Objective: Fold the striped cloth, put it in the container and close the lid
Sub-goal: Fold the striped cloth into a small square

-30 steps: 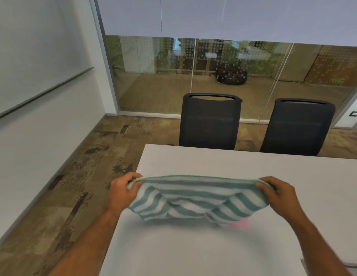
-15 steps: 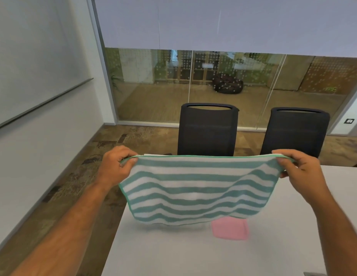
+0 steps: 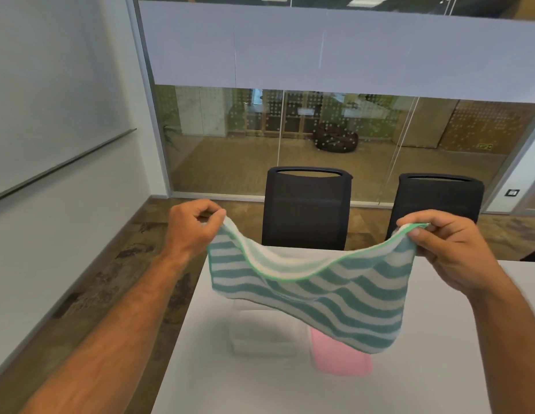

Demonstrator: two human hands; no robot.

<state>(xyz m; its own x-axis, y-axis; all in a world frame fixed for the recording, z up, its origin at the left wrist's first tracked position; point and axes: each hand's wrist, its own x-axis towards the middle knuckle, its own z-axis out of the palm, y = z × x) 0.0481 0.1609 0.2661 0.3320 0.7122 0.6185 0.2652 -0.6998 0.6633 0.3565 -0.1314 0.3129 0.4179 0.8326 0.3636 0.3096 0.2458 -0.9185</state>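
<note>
You see white table (image 3: 439, 354), pink cloth (image 3: 341, 360) on it, two black chairs (image 3: 305, 210) behind, glass wall (image 3: 230, 138).

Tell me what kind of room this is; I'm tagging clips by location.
Probably an office meeting room: a long white table, two black mesh chairs pushed up to it, a glass partition wall, and a whiteboard at left.

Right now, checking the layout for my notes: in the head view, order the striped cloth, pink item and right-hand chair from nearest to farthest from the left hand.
1. striped cloth: pinched in the left hand.
2. pink item: on the table, lower right.
3. right-hand chair: behind the table, far right.
</note>
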